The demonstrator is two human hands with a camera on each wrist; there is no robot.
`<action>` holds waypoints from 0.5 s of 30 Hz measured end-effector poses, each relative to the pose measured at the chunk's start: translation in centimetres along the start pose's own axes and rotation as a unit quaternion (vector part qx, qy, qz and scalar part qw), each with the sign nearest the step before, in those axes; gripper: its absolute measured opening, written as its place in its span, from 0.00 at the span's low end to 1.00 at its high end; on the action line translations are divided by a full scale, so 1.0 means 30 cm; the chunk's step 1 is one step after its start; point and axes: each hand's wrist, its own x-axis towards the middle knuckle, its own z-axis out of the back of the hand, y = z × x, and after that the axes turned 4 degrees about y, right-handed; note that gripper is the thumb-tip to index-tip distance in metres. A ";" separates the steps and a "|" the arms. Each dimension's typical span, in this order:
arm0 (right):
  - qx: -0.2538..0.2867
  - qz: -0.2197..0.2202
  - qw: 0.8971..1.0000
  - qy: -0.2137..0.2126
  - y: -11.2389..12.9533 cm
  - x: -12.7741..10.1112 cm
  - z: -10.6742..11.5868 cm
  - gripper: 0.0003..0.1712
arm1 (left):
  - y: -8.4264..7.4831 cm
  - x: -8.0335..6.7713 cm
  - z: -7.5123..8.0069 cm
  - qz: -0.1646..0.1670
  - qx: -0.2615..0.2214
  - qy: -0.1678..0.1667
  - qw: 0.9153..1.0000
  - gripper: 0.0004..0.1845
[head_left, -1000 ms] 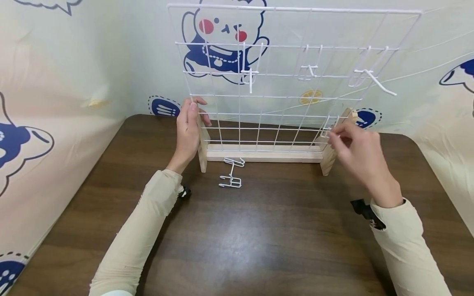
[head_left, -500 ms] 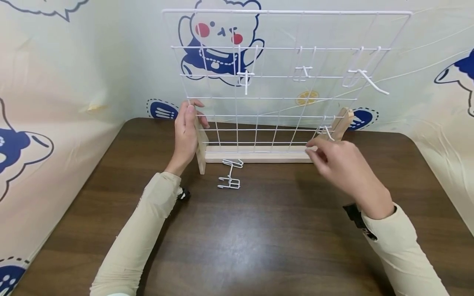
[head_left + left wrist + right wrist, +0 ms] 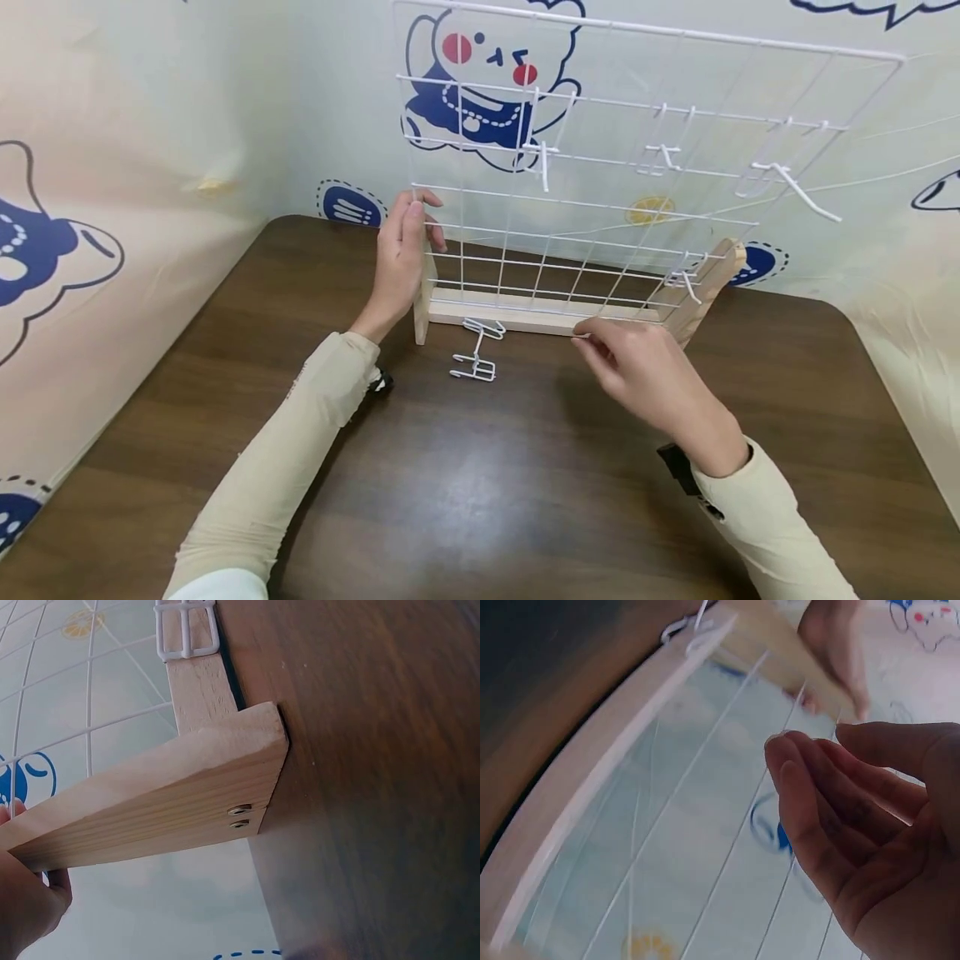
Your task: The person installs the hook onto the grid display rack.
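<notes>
A white wire grid panel (image 3: 600,179) stands upright in a wooden base (image 3: 517,312) on the brown table (image 3: 487,483). My left hand (image 3: 411,229) grips the panel's left edge above the wooden foot (image 3: 165,795), and shows as the left hand (image 3: 22,904) at the foot's end. My right hand (image 3: 600,342) hovers empty, fingers relaxed, in front of the base bar (image 3: 592,802); the right hand (image 3: 855,802) holds nothing. One small hook (image 3: 684,279) hangs low at the grid's right. Loose white wire hooks (image 3: 476,350) lie in front of the base.
Three more hooks hang higher on the grid: one (image 3: 543,158) at centre, one (image 3: 660,158) to the right, a long one (image 3: 795,187) at far right. Cartoon-printed fabric walls (image 3: 112,167) close in behind and on both sides of the table.
My right hand left the low right hook on the grid and moved down and left to the front of the base. The left hand kept its grip.
</notes>
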 end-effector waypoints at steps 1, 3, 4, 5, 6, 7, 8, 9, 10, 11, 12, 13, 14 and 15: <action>0.008 0.007 1.000 0.009 0.015 0.010 -0.012 0.04 | -0.001 -0.001 0.001 0.000 0.000 0.000 1.000 0.17; 0.020 0.024 0.999 0.031 0.048 0.035 -0.036 0.06 | -0.002 -0.005 0.005 0.000 0.003 -0.003 1.000 0.17; 0.022 0.033 0.998 0.041 0.066 0.051 -0.049 0.08 | -0.002 -0.007 0.008 -0.001 0.004 -0.005 1.000 0.17; 0.026 0.041 0.997 0.053 0.084 0.067 -0.064 0.09 | -0.002 -0.009 0.010 -0.002 0.006 -0.009 1.000 0.17; 0.027 0.052 0.996 0.064 0.104 0.087 -0.080 0.11 | -0.002 -0.011 0.012 -0.003 0.007 -0.014 1.000 0.16; 0.029 0.060 0.995 0.075 0.123 0.106 -0.099 0.12 | -0.002 -0.013 0.013 -0.004 0.007 -0.019 1.000 0.16; 0.028 0.064 0.994 0.081 0.140 0.122 -0.119 0.14 | -0.001 -0.013 0.014 -0.008 0.008 -0.021 1.000 0.16; 0.029 0.071 0.993 0.089 0.155 0.136 -0.142 0.14 | 0.002 -0.012 0.013 -0.008 0.007 -0.020 1.000 0.16; 0.029 0.076 0.992 0.100 0.167 0.147 -0.166 0.15 | 0.005 -0.010 0.012 -0.007 0.003 -0.018 1.000 0.16; 0.029 0.079 0.990 0.111 0.178 0.154 -0.190 0.16 | 0.009 -0.007 0.009 -0.004 0.000 -0.016 1.000 0.16; 0.025 0.082 0.989 0.123 0.186 0.158 -0.215 0.18 | 0.009 -0.005 0.006 -0.003 -0.001 -0.013 1.000 0.15; 0.020 0.084 0.987 0.132 0.191 0.157 -0.240 0.19 | 0.009 -0.002 0.003 -0.002 -0.001 -0.010 1.000 0.15; 0.016 0.086 0.986 0.144 0.194 0.154 -0.263 0.19 | 0.010 0.001 0.001 -0.004 0.000 -0.007 1.000 0.16; 0.009 0.090 0.984 0.153 0.196 0.149 -0.284 0.19 | 0.009 0.004 -0.002 -0.001 0.001 -0.006 1.000 0.16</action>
